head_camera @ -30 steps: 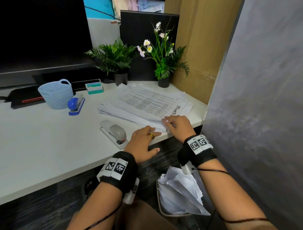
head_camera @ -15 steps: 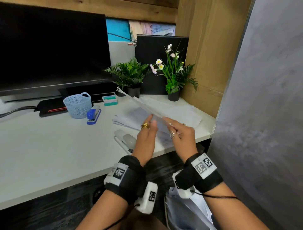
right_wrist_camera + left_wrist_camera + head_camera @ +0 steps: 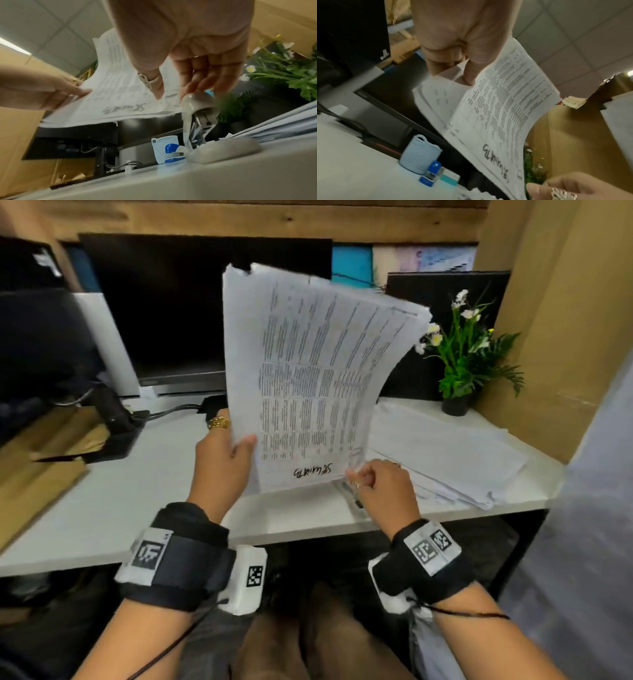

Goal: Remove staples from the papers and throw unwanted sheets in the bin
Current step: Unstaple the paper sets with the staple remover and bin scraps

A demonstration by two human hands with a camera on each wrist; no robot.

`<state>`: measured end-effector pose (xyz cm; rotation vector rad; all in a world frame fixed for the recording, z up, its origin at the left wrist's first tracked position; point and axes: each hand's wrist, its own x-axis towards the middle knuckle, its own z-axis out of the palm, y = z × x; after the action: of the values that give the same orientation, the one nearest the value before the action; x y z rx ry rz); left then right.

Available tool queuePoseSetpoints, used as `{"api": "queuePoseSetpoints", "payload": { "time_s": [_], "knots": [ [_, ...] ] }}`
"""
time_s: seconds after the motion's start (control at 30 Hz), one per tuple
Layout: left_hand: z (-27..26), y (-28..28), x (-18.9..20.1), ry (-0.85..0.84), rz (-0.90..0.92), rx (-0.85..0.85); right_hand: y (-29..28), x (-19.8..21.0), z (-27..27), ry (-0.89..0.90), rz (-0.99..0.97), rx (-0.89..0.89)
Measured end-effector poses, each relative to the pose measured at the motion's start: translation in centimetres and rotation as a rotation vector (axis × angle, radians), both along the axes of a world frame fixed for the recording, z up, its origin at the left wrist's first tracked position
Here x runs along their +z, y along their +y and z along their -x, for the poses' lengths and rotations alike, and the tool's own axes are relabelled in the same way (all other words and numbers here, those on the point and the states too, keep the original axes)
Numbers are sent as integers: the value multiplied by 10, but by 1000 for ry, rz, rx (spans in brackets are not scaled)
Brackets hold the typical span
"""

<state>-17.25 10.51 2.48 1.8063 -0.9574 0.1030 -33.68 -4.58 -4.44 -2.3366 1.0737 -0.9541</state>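
Observation:
A stapled set of printed papers stands upright in front of me, above the desk, with a handwritten word on its lower edge. My left hand grips its lower left edge, thumb on the front and fingers behind. My right hand pinches the lower right corner. Small staples show along the papers' edge in the left wrist view. A grey stapler stands on the desk with its top arm raised, just under my right fingers; I cannot tell whether they touch it.
A pile of loose sheets lies on the white desk to the right. A dark monitor and a potted plant stand behind. A light blue basket and a blue stapler sit further left. Pale crumpled paper shows under my right wrist.
Both hands have lifted the top set of papers off the pile and raised it upright in front of the monitor. The head view has tilted up and shifted left.

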Motion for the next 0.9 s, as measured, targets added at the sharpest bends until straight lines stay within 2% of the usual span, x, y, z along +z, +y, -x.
{"api": "queuePoseSetpoints", "payload": {
  "time_s": [0.07,0.17,0.27,0.33,0.47,0.57,0.63,0.77,0.9],
  "knots": [
    [-12,11,-2,-32,-22,89,-5,7,-16,219,-37,-17],
    [-26,23,-3,-87,-90,216,-7,16,-40,448,-56,-55],
    [-38,30,-8,-161,-280,276,-10,21,-51,681,-82,-24],
    [-42,33,-11,-184,-446,250,-13,23,-52,739,-103,10],
    [-44,34,-22,-127,-733,127,-16,23,-46,732,-184,11],
    [-46,33,-31,-9,-806,-22,-19,22,-39,624,-279,-37],
    [-47,31,-37,40,-775,-33,-23,23,-33,452,-356,-73],
    [-49,24,-41,154,-508,147,-22,31,-24,7,-498,-55],
    [-42,20,-42,52,-202,250,-12,45,-25,-441,-672,88]
  ]
}}
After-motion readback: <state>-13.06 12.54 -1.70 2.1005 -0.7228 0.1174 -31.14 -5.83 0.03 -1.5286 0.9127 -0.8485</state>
